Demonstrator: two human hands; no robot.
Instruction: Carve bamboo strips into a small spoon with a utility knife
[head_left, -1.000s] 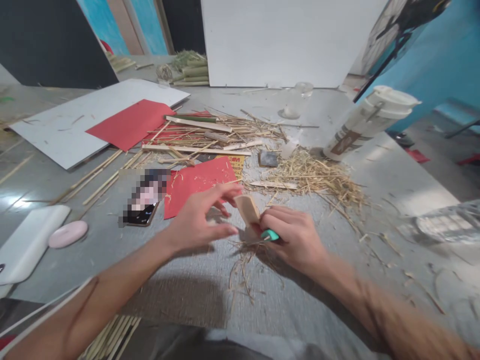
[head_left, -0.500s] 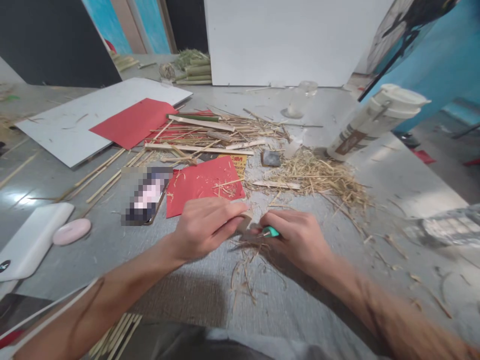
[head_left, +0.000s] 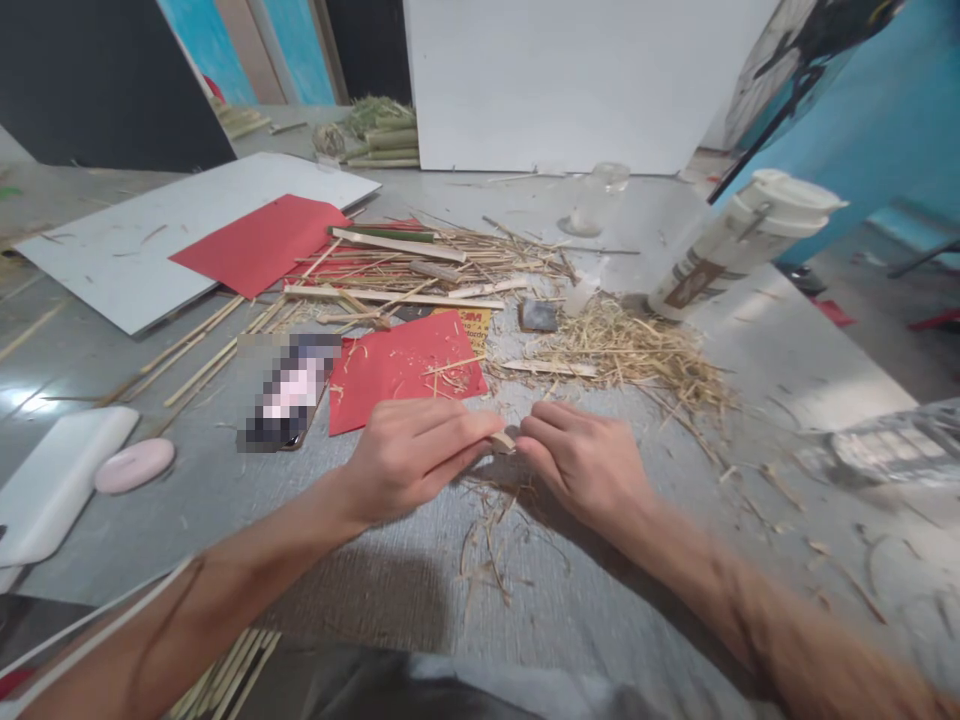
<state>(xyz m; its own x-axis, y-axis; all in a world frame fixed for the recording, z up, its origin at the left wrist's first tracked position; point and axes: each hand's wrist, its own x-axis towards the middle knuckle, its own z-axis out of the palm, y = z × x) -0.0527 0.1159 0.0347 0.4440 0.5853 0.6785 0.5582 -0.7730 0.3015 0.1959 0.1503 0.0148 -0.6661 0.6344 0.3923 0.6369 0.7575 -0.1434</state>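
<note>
My left hand (head_left: 416,450) is closed around a small pale bamboo piece (head_left: 501,442), whose end sticks out past the thumb and fingertips. Close against that end, my right hand (head_left: 589,462) is curled shut with its knuckles up. It grips a green-handled knife; the handle shows only in the earlier frame and is hidden under the fingers now. Thin curled shavings (head_left: 491,550) lie on the grey table below both hands. Just beyond the left hand is a red sheet (head_left: 405,365) sprinkled with chips.
A phone (head_left: 289,392), a pink round case (head_left: 135,466) and a white device (head_left: 64,480) lie at left. Behind are bamboo sticks (head_left: 480,262), a sanding block (head_left: 538,315) and a straw heap (head_left: 637,345). A tall pale container (head_left: 739,245) stands at right, with a clear jar (head_left: 600,200) further back.
My right hand has rolled over, so the green handle has gone out of sight. The bamboo piece's end has turned and lies lower. My left hand has barely moved.
</note>
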